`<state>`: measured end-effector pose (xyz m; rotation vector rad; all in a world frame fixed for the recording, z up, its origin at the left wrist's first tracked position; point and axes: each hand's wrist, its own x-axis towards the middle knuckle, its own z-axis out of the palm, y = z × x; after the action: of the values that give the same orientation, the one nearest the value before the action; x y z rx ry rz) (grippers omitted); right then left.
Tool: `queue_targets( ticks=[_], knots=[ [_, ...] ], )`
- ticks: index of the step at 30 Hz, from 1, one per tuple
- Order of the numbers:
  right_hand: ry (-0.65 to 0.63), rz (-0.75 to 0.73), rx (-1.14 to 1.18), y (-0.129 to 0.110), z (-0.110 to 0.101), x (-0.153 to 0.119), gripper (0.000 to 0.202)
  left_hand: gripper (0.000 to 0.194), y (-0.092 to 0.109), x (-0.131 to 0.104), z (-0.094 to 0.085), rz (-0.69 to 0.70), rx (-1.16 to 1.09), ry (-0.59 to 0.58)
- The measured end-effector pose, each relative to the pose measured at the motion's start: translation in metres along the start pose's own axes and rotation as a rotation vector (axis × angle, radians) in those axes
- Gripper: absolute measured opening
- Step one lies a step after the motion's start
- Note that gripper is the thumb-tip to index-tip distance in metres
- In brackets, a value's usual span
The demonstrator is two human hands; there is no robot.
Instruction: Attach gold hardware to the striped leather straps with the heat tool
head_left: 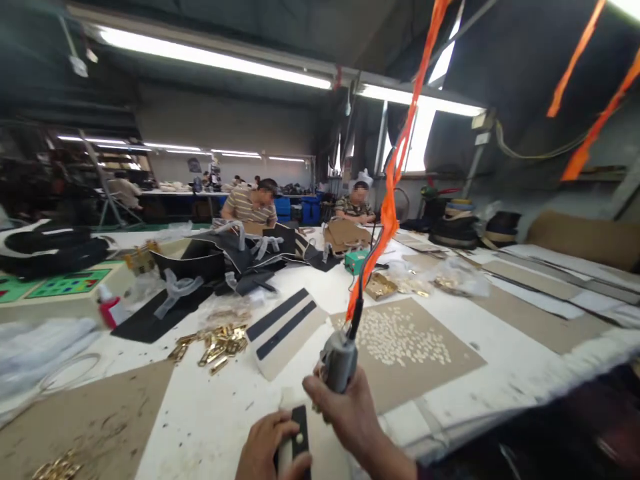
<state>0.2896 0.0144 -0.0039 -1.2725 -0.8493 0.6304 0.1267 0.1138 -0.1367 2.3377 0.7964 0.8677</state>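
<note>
A: Two bare hands are at work over the white-covered table (pixel 190 417). What is the right one doing?

B: The right hand (pixel 353 408) is clenched round a grey metal cylindrical tool (pixel 339 360). A black cable (pixel 357 313) rises from its top, beside a long, ragged orange ribbon (pixel 391 213).

A: And the left?

B: The left hand (pixel 270 443) has its fingers and thumb about a narrow black strip (pixel 301 421), grasping it. That strip lies low in the view, left of the table's padded near edge, with a small round pale disc (pixel 300 438) on it.

A: What sits around them?

B: Just beyond the left hand is a cream panel (pixel 295 347) with two dark bars. Left of that panel lies a loose heap of shiny gold metal pieces (pixel 223 343).

A: On the other side?

B: A flat brown sheet (pixel 425 383) near the padded edge, scattered with small pale pieces (pixel 400 337). Farther in, a green box (pixel 355 262) stands near an open tray of gold parts (pixel 380 286).

A: Anyone else?

B: Across the table, a person in a striped shirt (pixel 250 205), head bowed.
</note>
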Motion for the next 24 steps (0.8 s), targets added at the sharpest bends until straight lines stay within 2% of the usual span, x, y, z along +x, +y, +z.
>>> queue_targets(
  ticks=[3,6,10,13,15,16,17,18,19,21,22,24],
  knots=[
    [0.213,0.029,-0.226,-0.008,-0.054,-0.025,0.049,0.026,0.019,0.001,-0.006,-0.042,-0.014,-0.015],
    [0.342,0.116,-0.608,0.01,-0.115,-0.058,0.053,0.025,0.036,0.002,-0.009,-0.016,-0.012,-0.027],
    [0.209,0.206,-0.99,0.042,-0.183,-0.097,0.069,0.026,0.041,-0.002,-0.008,-0.046,0.008,-0.05],
    [0.221,0.159,-1.107,0.047,-0.204,-0.119,0.078,0.028,0.042,-0.005,-0.007,-0.069,0.029,-0.05],
    [0.332,0.008,-1.096,0.039,-0.199,-0.131,0.079,0.028,0.044,-0.004,-0.008,-0.062,0.033,-0.045],
    [0.386,-0.044,-1.045,0.034,-0.19,-0.136,0.077,0.028,0.045,-0.004,-0.009,-0.054,0.031,-0.041],
    [0.41,-0.066,-0.959,0.029,-0.177,-0.141,0.075,0.028,0.045,-0.003,-0.01,-0.043,0.026,-0.037],
    [0.385,-0.01,-0.835,0.026,-0.161,-0.144,0.07,0.029,0.044,-0.001,-0.01,-0.033,0.021,-0.033],
    [0.295,0.103,-0.655,0.024,-0.142,-0.146,0.069,0.031,0.041,0.0,-0.01,-0.02,0.014,-0.026],
    [-0.06,0.382,-0.254,0.023,-0.103,-0.142,0.071,0.037,0.03,0.006,-0.009,-0.027,0.011,-0.006],
    [-0.215,0.477,-0.085,0.024,-0.085,-0.137,0.072,0.042,0.023,0.009,-0.008,-0.035,0.01,-0.015],
    [-0.332,0.487,0.175,0.023,-0.057,-0.127,0.065,0.05,0.01,0.016,-0.007,-0.054,-0.001,-0.002]
  ],
)
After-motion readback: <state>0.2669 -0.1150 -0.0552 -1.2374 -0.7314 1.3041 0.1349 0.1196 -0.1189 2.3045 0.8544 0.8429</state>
